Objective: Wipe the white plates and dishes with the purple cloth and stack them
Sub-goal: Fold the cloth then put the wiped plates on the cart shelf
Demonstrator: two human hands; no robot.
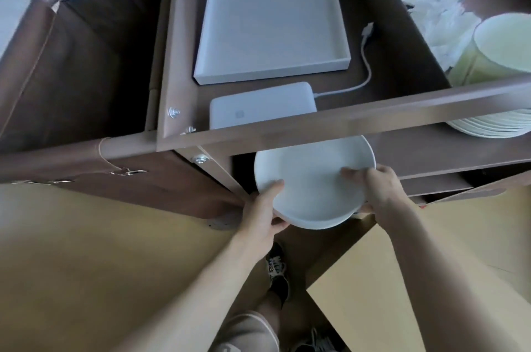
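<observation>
A brown cart (344,118) fills the upper half of the view, and its front rail crosses from 9 o'clock to 3 o'clock, directly above the far edge of the white dish (313,179) and hiding that edge. On the top shelf behind the rail lies a flat white tray (270,21) toward 12 o'clock. Just in front of it is a white box-like device (261,105), with a white cable (365,58) running off toward 1 o'clock. At 3 o'clock a stack of white plates (494,124) sits on the shelf below the rail. Above it is a pale yellowish round container (500,47), with crumpled white material (436,3) at 2 o'clock. A brown fabric bag (71,64) hangs off the cart at 9 o'clock. A dark shoe (277,271) stands on the tan floor (86,251) at 6 o'clock.

The dish is held near the centre, in front of the cart's lower shelf opening. It is round, so it has no long axis; its hollow faces up toward the camera. It is plain white, shallow and smooth, with a low curved wall showing at its near side.

The left hand (264,213) grips the rim at the dish's 8 o'clock, thumb on top and fingers curled beneath. The right hand (376,187) grips the rim at 4 o'clock, fingers reaching over the edge into the hollow.
</observation>
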